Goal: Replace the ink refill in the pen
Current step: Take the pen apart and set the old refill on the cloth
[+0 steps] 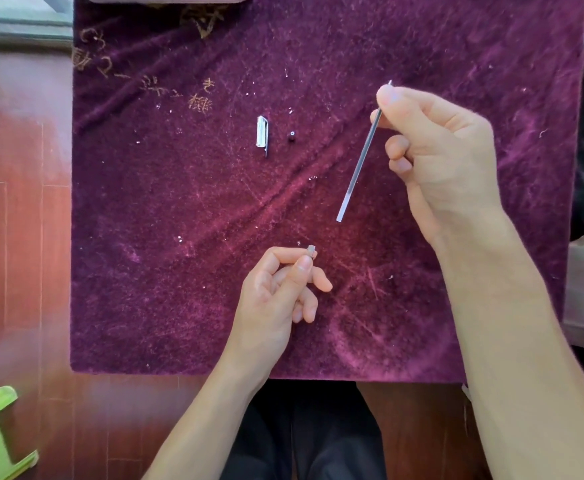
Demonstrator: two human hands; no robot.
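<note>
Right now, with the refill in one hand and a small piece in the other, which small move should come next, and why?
Probably bring the two hands together. The right hand pinches the thin refill near its tip, its free end pointing down toward the left hand, which holds a small grey piece. A clear gap separates them, so closing it seems the next move.

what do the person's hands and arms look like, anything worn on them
Both the left hand and the right hand are bare: no gloves, rings, watch or bracelet show. Both forearms are uncovered up to the bottom edge of the picture, with no sleeve in view. The nails that show are short and unpainted.
</note>
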